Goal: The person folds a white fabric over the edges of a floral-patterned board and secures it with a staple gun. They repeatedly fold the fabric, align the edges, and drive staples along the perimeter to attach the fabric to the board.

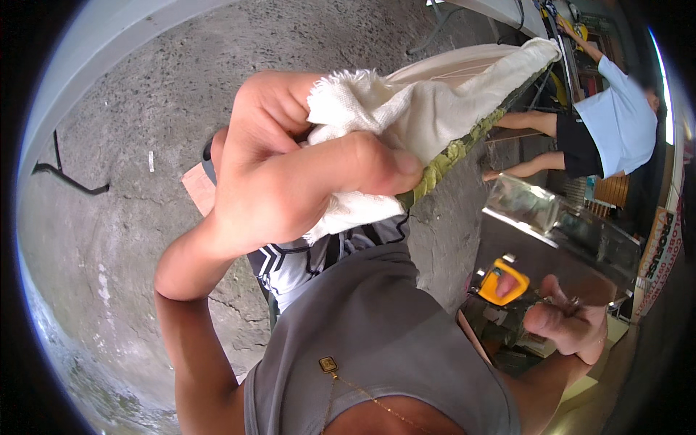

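My left hand point(275, 167) is closed, its thumb pressed on a white cloth point(442, 109) with a frayed end bunched at the fingers. A green camouflage-patterned strip point(464, 145) runs along the cloth's lower edge, up to a narrow end at the upper right. Lower on the right, my right hand point(569, 322) has its fingers curled in; what it holds, if anything, I cannot make out. Close by it is a yellow rounded frame point(500, 283) with a metal bit on top, its kind unclear. Behind that stands a shiny, clear-sided box point(551, 217).
A person in a light blue shirt point(616, 123) and black shorts bends at the far right beside cluttered shelves. Rough grey concrete floor point(145, 181) spreads on the left, with a dark bent metal leg point(72, 180) over it. A printed sign point(656, 254) stands at the right edge.
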